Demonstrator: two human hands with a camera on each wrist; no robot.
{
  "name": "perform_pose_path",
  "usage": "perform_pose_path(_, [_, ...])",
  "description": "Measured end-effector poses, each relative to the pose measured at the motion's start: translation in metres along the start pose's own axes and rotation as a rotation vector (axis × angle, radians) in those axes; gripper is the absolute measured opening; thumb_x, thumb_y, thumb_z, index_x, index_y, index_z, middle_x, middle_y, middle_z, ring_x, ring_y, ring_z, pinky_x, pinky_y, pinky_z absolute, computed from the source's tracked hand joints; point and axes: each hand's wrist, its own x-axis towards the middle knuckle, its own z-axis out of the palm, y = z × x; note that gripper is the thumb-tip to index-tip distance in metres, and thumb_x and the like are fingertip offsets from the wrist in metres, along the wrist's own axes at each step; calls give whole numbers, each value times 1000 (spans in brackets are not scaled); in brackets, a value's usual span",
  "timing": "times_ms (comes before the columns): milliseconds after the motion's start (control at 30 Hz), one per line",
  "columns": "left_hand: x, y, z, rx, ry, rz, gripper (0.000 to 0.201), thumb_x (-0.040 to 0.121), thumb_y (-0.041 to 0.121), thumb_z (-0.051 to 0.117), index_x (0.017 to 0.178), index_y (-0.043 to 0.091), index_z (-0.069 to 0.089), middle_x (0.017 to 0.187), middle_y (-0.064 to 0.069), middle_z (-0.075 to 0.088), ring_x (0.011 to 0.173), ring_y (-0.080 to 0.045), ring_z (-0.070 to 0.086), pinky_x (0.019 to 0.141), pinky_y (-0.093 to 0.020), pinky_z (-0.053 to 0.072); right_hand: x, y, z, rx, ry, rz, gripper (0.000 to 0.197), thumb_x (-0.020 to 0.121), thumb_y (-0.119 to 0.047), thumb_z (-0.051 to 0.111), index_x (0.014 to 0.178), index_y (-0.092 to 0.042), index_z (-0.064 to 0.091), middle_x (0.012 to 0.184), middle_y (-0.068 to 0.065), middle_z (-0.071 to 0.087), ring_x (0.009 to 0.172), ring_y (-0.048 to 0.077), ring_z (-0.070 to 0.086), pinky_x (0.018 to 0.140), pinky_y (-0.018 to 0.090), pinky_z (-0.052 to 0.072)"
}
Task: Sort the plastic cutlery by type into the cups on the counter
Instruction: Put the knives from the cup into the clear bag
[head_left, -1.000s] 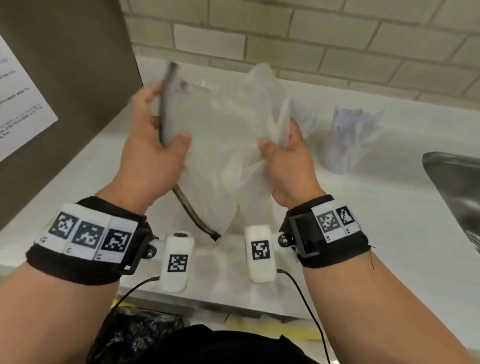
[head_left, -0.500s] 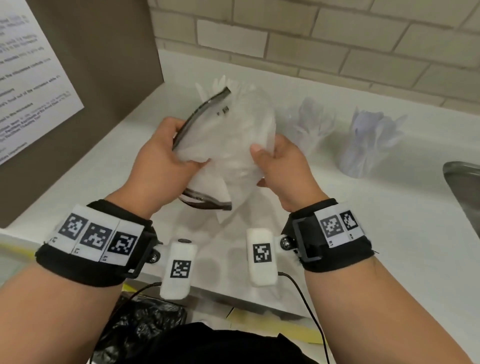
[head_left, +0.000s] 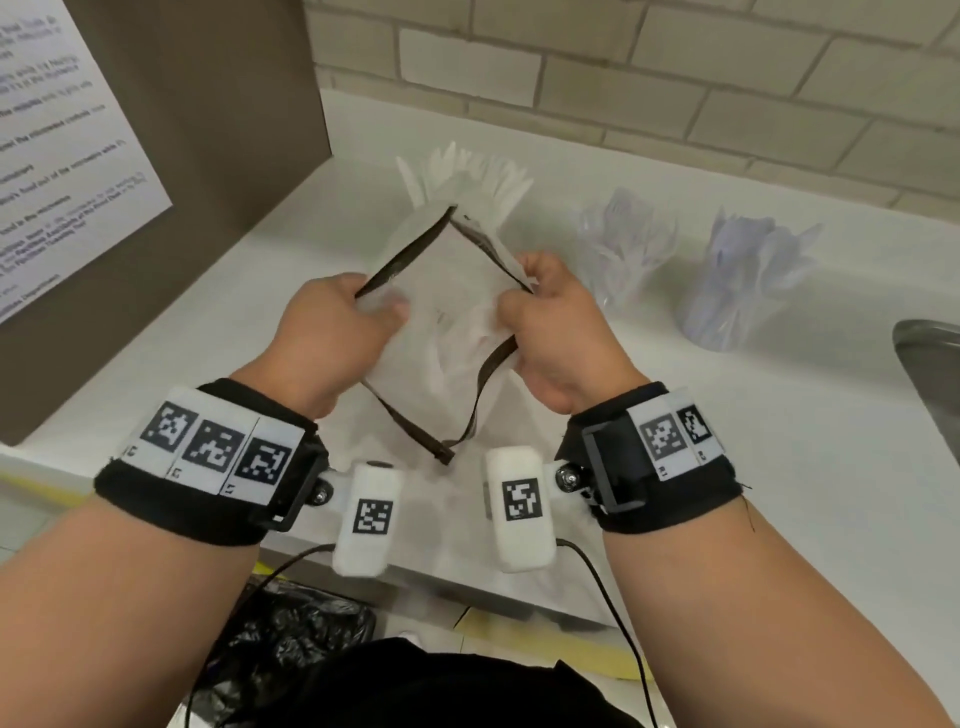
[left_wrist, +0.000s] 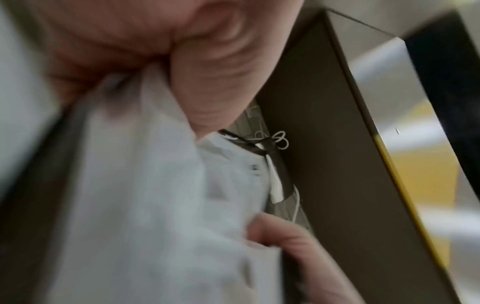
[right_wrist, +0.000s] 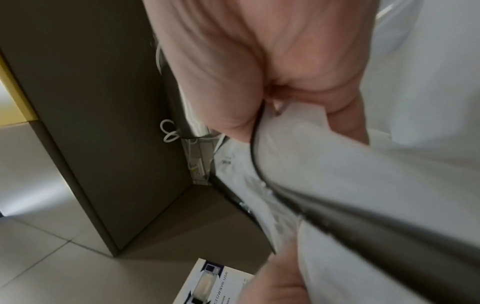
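Observation:
I hold a clear plastic zip bag (head_left: 452, 322) over the white counter (head_left: 779, 467), its dark zip rim spread wide into a diamond. My left hand (head_left: 337, 332) pinches the rim's left side and my right hand (head_left: 556, 332) pinches its right side. White cutlery shows faintly inside. Both wrist views are blurred, showing the bag (left_wrist: 145, 185) and its dark rim (right_wrist: 363, 222) running out of curled fingers. Behind stand three cups: one with white cutlery (head_left: 467, 174), partly hidden by the bag, a clear middle one (head_left: 626, 249), and a right one (head_left: 748, 280), both with pale cutlery.
A brown panel (head_left: 234, 130) with a paper notice (head_left: 62, 156) walls off the counter's left. A steel sink (head_left: 930, 364) lies at the right edge. A tiled wall (head_left: 623, 78) backs the counter. A black bin bag (head_left: 291, 660) sits below the front edge.
The bag came down from in front of me toward the counter. My hands shifted to its zip rim and pulled the mouth open.

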Motion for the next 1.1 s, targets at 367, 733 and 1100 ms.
perform_pose_path(367, [-5, 17, -8, -865, -550, 8, 48, 81, -12, 44, 105, 27, 54, 86, 5, 67, 70, -12, 65, 64, -28, 55, 9, 8, -7, -546, -13, 104, 59, 93, -3, 40, 147, -14, 20, 114, 13, 57, 95, 30, 61, 77, 48, 58])
perform_pose_path(733, [24, 1, 18, 790, -395, 27, 84, 76, 14, 69, 144, 44, 29, 130, -13, 38, 88, -25, 61, 79, -29, 52, 9, 10, -8, -1086, -364, -4, 62, 89, 1, 37, 144, -27, 40, 143, 13, 32, 97, 26, 58, 58, 14, 45])
perform_pose_path(1100, [16, -13, 53, 1115, -434, 0, 50, 76, 57, 65, 106, 18, 65, 119, -9, 36, 78, -14, 44, 78, -33, 52, 15, 26, -5, -1103, -359, 220, 69, 87, -6, 54, 149, -22, 27, 140, 13, 28, 78, 32, 65, 66, 37, 61])
